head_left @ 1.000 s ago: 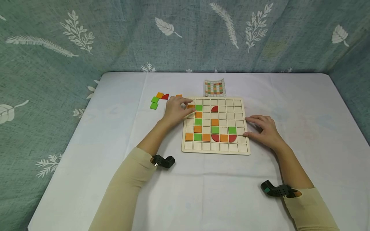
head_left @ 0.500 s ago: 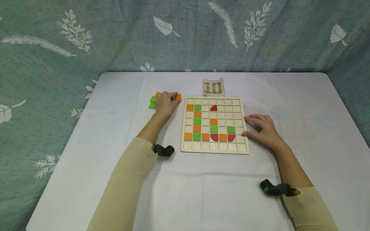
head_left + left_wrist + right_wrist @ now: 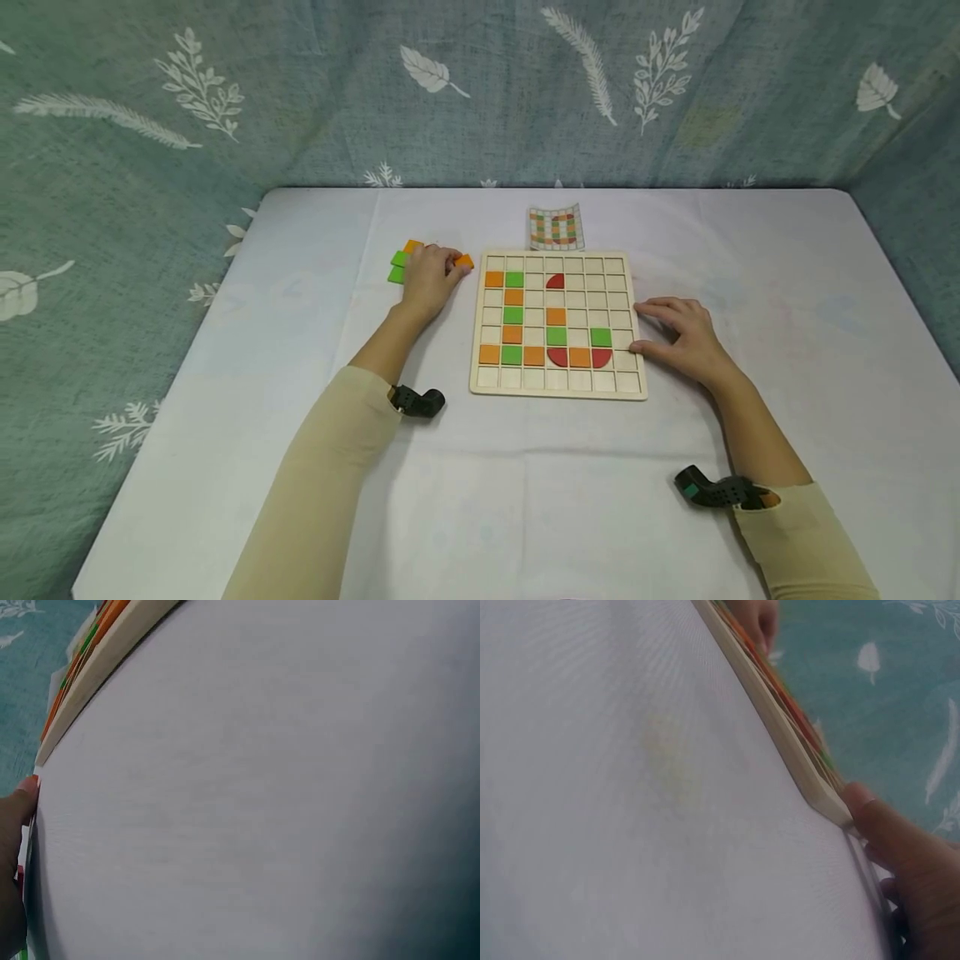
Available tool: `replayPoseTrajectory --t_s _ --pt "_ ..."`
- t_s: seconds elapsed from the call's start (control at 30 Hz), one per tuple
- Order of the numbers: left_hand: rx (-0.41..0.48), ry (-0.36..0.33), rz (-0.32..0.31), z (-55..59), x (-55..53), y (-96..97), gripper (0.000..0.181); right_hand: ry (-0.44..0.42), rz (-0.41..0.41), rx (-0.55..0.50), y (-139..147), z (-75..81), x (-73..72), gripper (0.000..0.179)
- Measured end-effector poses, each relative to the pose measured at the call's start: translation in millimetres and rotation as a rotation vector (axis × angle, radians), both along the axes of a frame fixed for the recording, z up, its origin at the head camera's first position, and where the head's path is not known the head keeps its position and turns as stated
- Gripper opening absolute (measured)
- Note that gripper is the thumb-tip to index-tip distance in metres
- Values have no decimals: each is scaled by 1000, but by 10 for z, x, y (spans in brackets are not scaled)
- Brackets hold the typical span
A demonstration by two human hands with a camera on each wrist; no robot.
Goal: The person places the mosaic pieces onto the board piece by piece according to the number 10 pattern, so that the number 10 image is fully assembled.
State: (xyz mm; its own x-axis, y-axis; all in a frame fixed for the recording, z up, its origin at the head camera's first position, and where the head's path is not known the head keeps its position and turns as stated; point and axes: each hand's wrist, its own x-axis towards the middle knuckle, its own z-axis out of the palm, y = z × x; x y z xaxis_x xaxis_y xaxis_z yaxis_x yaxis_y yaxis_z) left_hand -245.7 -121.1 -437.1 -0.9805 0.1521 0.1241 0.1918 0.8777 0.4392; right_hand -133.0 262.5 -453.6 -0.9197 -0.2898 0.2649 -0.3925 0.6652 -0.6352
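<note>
My left hand (image 3: pixel 429 279) is beyond the board's left side, pinching an orange square tile (image 3: pixel 464 261) between thumb and fingers. Green tiles (image 3: pixel 397 274) and another orange tile (image 3: pixel 412 246) lie beside it, partly covered by the hand. In the left wrist view the thumb (image 3: pixel 28 791) shows with a bit of orange at its tip. My right hand (image 3: pixel 686 340) rests at the right edge of the wooden grid board (image 3: pixel 558 385), thumb and fingertips touching it. The right wrist view shows that thumb (image 3: pixel 870 817) at the board's corner. Orange, green and red tiles sit in several board cells.
Behind the board lies a small pattern card (image 3: pixel 555 227) with a coloured grid printed on it. A white cloth (image 3: pixel 585 517) covers the table, and a teal leaf-print curtain (image 3: pixel 495 100) hangs along the back and left.
My left hand has gone from the board's upper left to the loose tiles, uncovering an orange tile in the grid, and now pinches another orange tile. My right hand stays put.
</note>
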Motion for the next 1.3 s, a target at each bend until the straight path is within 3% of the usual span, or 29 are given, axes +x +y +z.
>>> replayPoseTrajectory --t_s 0.2,0.47,1.3 --pt "80 -23 -4 -19 97 39 37 -10 -4 0 -1 2 4 59" --pt "155 -1 -70 86 193 180 36 -19 -17 2 -13 6 26 60" --pt "229 -20 -263 166 441 879 36 -17 -17 8 -21 6 16 59"
